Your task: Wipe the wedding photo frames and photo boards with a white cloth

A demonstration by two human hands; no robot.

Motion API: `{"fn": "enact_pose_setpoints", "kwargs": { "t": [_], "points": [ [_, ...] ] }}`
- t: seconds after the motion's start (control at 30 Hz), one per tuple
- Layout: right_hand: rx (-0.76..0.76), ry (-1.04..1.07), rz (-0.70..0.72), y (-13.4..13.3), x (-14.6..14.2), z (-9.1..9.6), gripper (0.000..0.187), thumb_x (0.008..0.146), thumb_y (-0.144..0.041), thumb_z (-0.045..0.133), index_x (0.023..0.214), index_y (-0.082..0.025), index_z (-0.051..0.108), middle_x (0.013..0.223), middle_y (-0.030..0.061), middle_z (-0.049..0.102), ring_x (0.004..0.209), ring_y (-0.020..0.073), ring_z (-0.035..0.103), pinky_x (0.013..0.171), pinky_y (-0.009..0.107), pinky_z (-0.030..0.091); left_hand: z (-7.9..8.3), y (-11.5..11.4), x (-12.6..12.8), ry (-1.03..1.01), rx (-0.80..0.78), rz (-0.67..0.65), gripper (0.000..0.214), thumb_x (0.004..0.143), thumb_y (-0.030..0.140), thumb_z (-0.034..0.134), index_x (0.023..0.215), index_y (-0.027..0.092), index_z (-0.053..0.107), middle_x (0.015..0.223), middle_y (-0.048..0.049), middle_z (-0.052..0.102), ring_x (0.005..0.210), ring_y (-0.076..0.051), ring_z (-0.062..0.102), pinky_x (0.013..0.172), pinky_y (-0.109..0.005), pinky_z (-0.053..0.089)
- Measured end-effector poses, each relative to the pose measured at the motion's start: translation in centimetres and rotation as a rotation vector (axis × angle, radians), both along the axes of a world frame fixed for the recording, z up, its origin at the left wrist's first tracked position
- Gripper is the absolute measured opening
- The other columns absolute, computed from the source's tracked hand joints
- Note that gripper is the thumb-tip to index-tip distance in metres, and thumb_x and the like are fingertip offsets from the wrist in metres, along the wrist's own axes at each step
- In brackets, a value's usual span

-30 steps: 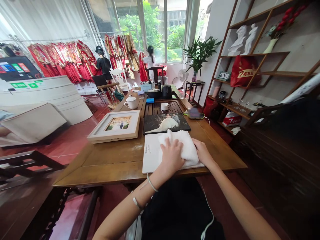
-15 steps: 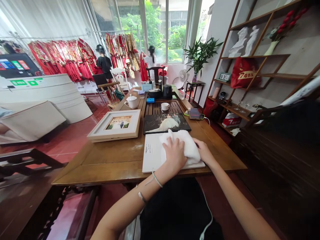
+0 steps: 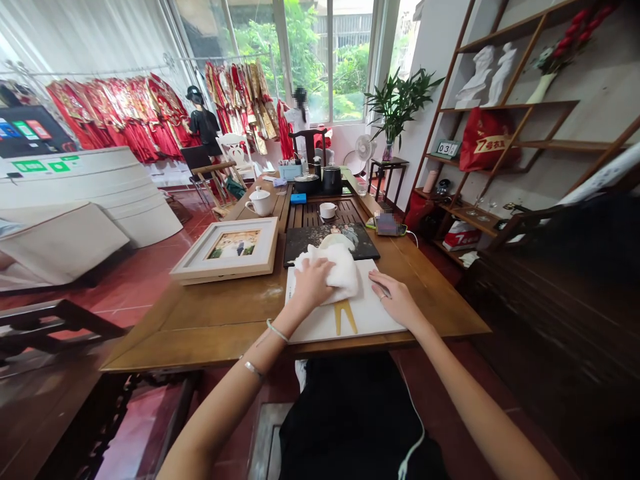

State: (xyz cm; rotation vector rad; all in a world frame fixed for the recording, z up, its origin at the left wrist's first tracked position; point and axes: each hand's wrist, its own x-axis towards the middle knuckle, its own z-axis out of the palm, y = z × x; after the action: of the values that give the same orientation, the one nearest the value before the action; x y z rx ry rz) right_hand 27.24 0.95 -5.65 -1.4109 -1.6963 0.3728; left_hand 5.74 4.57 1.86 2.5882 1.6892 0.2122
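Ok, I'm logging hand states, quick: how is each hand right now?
Left hand: over the white cloth; whether it grips cannot be told.
Right hand: open, fingers resting on the white board.

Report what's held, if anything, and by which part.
The left hand covers the left side of the bunched, fluffy white cloth; gripping or just pressing, I cannot tell. The right hand lies on the right of the rectangular white board, no visible grip.

Bright daylight through far windows (image 3: 331,60), greenery (image 3: 303,57) outside. White curtain (image 3: 100,40) far left, pale wall (image 3: 436,50) far right. Glossy red tiled floor (image 3: 145,277). Curved white counter (image 3: 125,190) left, wooden shelving (image 3: 547,145) right. Brown wooden table (image 3: 200,333) near, dark wooden chair (image 3: 309,141) at its far end.
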Motion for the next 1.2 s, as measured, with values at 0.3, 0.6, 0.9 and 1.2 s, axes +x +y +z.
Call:
{"fn": "enact_pose_setpoints", "kwargs": {
  "t": [0.3, 0.6, 0.9, 1.2],
  "points": [
    [-0.010, -0.029, 0.003, -0.1, 0.0, 0.0, 0.034, 0.086, -0.022, 0.049, 0.113, -0.015, 0.069, 0.126, 0.0135, 0.065, 0.123, 0.0253, 0.056, 0.108, 0.046, 0.041, -0.3, -3.9, -6.1, 0.028, -0.012, -0.025, 0.064, 0.072, 0.021, 0.057, 0.135, 0.030, 0.047, 0.148, -0.0011, 0.041, 0.125, -0.036, 0.035, 0.089, -0.051, 0.043],
    [0.006, -0.012, 0.000, 0.0, 0.1, -0.3, 0.033, 0.086, -0.023, 0.051, 0.112, -0.018, 0.069, 0.125, 0.0122, 0.065, 0.123, 0.0254, 0.056, 0.109, 0.047, 0.039, -0.8, -9.2, -6.4, 0.007, -0.032, -0.002, 0.069, 0.068, 0.020, 0.056, 0.135, 0.035, 0.046, 0.150, 0.0025, 0.037, 0.124, -0.036, 0.033, 0.087, -0.049, 0.043],
    [0.014, -0.011, -0.003, 0.0, 0.2, -0.4, 0.032, 0.086, -0.025, 0.050, 0.112, -0.020, 0.069, 0.125, 0.0102, 0.066, 0.123, 0.0240, 0.056, 0.109, 0.045, 0.040, -0.9, -0.8, -5.6, 0.032, -0.017, 0.039, 0.063, 0.078, 0.033, 0.057, 0.138, 0.034, 0.040, 0.152, -0.0015, 0.032, 0.129, -0.037, 0.030, 0.095, -0.057, 0.038],
    [0.008, 0.012, 0.000, 0.0, 0.1, -0.3, 0.032, 0.086, -0.024, 0.052, 0.113, -0.021, 0.069, 0.125, 0.0100, 0.066, 0.123, 0.0247, 0.056, 0.109, 0.046, 0.040, -0.8, -0.7, -5.6, 0.053, 0.023, 0.009, 0.059, 0.078, 0.031, 0.055, 0.136, 0.031, 0.042, 0.148, -0.0036, 0.037, 0.126, -0.035, 0.034, 0.092, -0.052, 0.042]
  ]
}}
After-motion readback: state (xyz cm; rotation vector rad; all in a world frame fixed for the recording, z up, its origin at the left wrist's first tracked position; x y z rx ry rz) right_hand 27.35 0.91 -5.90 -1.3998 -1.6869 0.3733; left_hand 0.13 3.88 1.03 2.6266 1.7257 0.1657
